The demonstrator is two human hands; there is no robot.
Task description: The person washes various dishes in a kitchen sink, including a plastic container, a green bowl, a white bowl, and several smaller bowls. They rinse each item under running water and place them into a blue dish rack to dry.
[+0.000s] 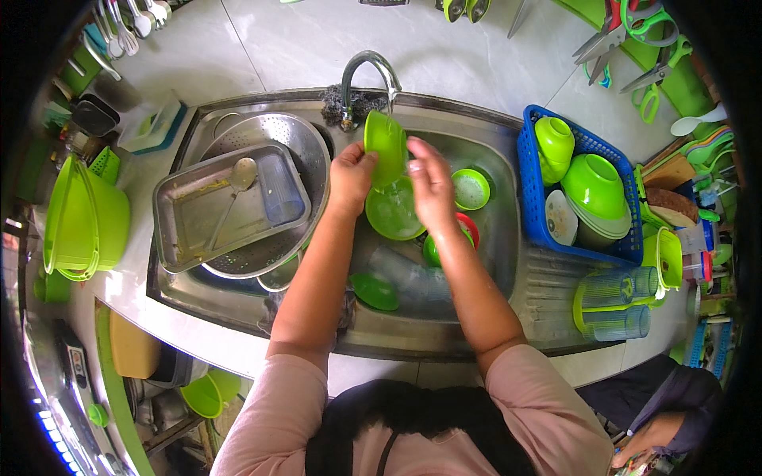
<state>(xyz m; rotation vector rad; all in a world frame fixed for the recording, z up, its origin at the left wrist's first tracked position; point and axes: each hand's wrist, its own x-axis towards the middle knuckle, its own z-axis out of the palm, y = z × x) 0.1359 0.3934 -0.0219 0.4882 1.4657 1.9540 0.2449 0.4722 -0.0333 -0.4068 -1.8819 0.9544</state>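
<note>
My left hand (351,175) grips a green bowl (384,149) by its rim and side, tilted on edge under the chrome faucet (372,59), with water running onto it. Close against the bowl's right side is my right hand (431,181), fingers apart; whether it touches the bowl is unclear. Just below, a second green bowl (394,214) holds water in the sink basin (500,250). A small green cup (471,189) with suds stands to its right. A red and green dish lies partly hidden under my right forearm. Clear ribbed tumblers (411,276) and a green oval piece (374,291) lie lower down.
Left of the basin, a metal tray (169,229) with a spoon (243,174) and a tumbler rests on a steel colander (309,143). At right stand a blue basket (530,196) of green bowls and a rack of glasses (619,303). Another person's arm (652,437) shows at lower right.
</note>
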